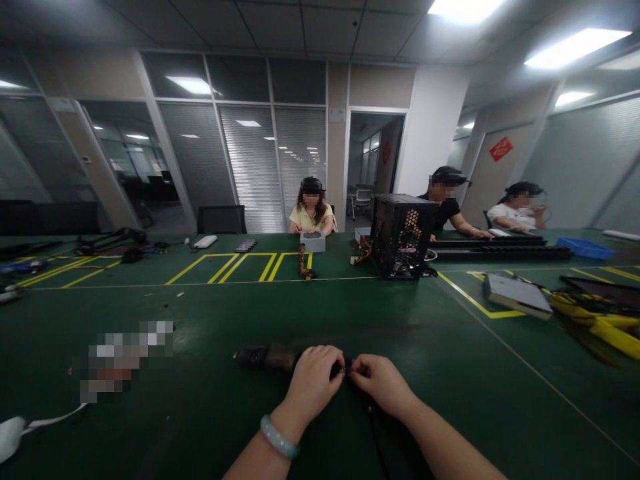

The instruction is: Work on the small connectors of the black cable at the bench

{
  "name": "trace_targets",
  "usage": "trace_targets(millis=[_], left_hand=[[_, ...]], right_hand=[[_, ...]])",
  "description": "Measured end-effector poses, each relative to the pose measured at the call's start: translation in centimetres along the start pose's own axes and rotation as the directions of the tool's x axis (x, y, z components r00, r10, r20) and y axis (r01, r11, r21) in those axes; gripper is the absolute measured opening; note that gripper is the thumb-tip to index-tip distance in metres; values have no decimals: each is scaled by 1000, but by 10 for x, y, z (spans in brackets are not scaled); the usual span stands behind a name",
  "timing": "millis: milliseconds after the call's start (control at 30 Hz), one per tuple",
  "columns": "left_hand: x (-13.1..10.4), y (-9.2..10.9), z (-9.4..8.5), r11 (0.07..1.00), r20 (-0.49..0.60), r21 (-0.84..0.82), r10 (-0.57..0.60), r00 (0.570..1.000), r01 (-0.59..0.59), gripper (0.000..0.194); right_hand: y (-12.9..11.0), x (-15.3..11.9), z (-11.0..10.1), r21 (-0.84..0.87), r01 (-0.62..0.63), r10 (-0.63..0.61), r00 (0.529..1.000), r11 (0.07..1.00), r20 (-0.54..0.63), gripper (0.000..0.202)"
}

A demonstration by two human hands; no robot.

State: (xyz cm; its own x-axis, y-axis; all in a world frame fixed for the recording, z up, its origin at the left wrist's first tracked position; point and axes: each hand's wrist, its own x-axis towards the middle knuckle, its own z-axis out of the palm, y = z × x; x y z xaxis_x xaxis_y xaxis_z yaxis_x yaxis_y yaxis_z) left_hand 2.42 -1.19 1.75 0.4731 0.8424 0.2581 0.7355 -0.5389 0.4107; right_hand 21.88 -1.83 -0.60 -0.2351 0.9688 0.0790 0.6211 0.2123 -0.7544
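Observation:
A long, dark, roughly cylindrical tool (265, 358) lies crosswise on the green table, its narrow tip pointing left. My left hand (316, 375), wearing a pale bangle, is closed over the tool's right part and hides much of it. Beside it my right hand (381, 381) has its fingertips pinched together, nearly meeting the left ones. Something small and dark sits between the two sets of fingertips; its kind is unclear. Below the right hand, a black cord (371, 417) runs toward me across the table.
A black computer case (404, 235) stands ahead, with a grey power supply (313, 242) before a seated person. Two more people work at the right. A silver flat box (517, 295) and yellow-black bag (605, 327) lie right. A white cable (55, 421) lies left.

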Motion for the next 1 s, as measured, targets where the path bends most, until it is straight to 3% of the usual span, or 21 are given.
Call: trace_targets(millis=[300, 400, 767, 1000], left_hand=[[0, 0, 3, 1000, -42, -5, 15, 999, -15, 24], [0, 0, 3, 1000, -53, -6, 14, 998, -15, 18], [2, 1, 1, 1000, 3, 19, -1, 1000, 1, 17], [2, 4, -2, 999, 13, 35, 20, 1000, -20, 18]], right_hand=[[-1, -1, 1, -52, 5, -6, 1000, 999, -24, 10], [-2, -1, 2, -69, 14, -17, 999, 998, -41, 9], [-8, -5, 8, -209, -43, 20, 994, 977, -110, 11], [-17, -9, 11, -320, 16, -80, 979, 947, -188, 7]])
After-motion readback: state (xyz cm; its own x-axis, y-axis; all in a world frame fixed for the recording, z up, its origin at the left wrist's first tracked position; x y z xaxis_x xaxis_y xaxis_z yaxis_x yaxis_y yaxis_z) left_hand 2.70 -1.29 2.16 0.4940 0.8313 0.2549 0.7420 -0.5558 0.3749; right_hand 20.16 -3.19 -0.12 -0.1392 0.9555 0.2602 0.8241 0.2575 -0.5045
